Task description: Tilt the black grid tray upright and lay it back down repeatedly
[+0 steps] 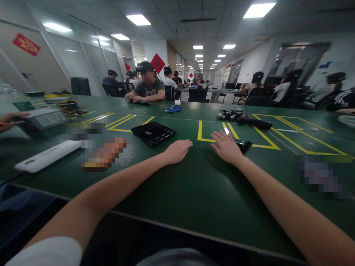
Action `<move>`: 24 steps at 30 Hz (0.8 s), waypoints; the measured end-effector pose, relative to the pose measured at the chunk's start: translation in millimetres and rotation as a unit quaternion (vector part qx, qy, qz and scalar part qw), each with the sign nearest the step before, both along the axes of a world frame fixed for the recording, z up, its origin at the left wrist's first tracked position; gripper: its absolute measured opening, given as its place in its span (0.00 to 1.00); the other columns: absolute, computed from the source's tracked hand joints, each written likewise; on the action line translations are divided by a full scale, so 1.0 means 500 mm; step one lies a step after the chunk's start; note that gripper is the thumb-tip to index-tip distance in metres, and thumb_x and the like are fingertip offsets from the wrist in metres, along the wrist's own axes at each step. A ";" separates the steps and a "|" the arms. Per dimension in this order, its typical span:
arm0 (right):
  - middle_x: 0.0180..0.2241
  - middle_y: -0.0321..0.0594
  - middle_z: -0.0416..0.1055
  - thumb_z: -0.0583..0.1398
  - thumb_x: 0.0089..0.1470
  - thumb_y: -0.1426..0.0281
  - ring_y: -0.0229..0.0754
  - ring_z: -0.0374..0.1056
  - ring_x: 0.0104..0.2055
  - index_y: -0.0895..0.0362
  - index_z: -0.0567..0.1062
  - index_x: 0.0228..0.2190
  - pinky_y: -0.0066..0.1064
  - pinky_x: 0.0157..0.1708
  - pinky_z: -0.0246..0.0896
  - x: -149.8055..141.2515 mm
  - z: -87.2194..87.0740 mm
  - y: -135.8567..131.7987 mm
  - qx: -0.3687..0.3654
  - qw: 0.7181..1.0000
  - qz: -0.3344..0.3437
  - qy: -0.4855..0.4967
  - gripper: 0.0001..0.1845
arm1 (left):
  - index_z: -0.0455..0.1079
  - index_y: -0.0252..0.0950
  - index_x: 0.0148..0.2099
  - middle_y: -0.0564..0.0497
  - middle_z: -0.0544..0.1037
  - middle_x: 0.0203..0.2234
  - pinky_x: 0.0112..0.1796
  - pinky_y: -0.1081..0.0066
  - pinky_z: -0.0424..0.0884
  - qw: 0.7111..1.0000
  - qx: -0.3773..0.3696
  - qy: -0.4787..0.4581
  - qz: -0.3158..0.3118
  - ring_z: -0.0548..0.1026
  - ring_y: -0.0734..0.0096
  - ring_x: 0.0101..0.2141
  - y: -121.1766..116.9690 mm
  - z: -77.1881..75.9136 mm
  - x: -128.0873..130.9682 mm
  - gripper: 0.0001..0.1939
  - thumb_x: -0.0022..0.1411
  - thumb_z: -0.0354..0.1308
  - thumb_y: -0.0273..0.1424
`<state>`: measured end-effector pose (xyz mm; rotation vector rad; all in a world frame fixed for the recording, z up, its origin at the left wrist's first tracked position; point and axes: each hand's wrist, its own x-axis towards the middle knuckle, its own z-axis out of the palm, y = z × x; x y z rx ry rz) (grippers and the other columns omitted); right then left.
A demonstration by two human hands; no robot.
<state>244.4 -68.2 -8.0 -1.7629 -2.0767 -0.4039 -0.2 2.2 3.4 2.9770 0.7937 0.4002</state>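
Black panel (154, 133) lies beyond the straight-fingered left hand (177, 150), toward the table's (191, 192) far edge. The right hand (226, 148), fingers spread, partly hides a small black object (244, 145).

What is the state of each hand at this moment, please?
Left hand: open, fingers extended, nothing seen in it.
Right hand: open, fingers spread, beside a small black object; contact cannot be told.

Glossy green tabletop (194, 184), matt black ribbed plastic tray (153, 133), smooth white plastic bar (50, 156)
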 end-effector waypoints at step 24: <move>0.48 0.59 0.68 0.47 0.58 0.63 0.59 0.63 0.49 0.66 0.67 0.50 0.43 0.49 0.54 0.146 -0.016 -0.004 -0.106 0.963 -0.247 -0.010 0.25 | 0.61 0.34 0.27 0.51 0.67 0.21 0.25 0.73 0.67 0.799 -0.376 -0.396 0.251 0.68 0.74 0.22 0.113 0.063 -0.061 0.07 0.57 0.51 0.29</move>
